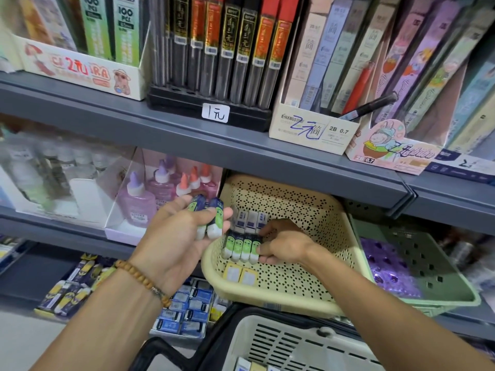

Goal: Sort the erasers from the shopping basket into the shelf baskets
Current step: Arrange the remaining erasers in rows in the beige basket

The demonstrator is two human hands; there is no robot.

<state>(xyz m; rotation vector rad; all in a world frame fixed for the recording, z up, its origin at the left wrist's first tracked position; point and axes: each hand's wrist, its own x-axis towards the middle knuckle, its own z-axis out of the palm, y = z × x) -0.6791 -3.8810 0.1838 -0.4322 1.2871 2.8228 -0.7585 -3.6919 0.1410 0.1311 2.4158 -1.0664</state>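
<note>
I read this as the placing step, partway through the sort. My right hand (281, 243) is down inside the cream shelf basket (337, 226), its fingers curled against the right-hand end of a row of four green-faced erasers (242, 247). The thumb sits at their far ends and the fingertips press on the near side of the last one, as if squaring the row up. I cannot tell whether the hand is gripping that last eraser or only pushing it flush.

Just beyond those fingers, three white-and-blue erasers (251, 220) lie side by side, touching the green row's far ends. Nearer than the fingers, two yellow-wrapped erasers (241, 274) lie flat on the basket floor.

My left hand (182, 236) hovers over the basket's left rim, thumb and fingers curled round two more green-faced erasers (207, 218) held upright and side by side.

The shopping basket (289, 344) sits below my wrists with a few more erasers visible in its bottom.

Next, I judge, the right hand needs to let go and draw clear. One of the pair can then pass from the left fingers into the space to the right of the row, same way up, laid down gently so it doesn't knock the row askew.
</note>
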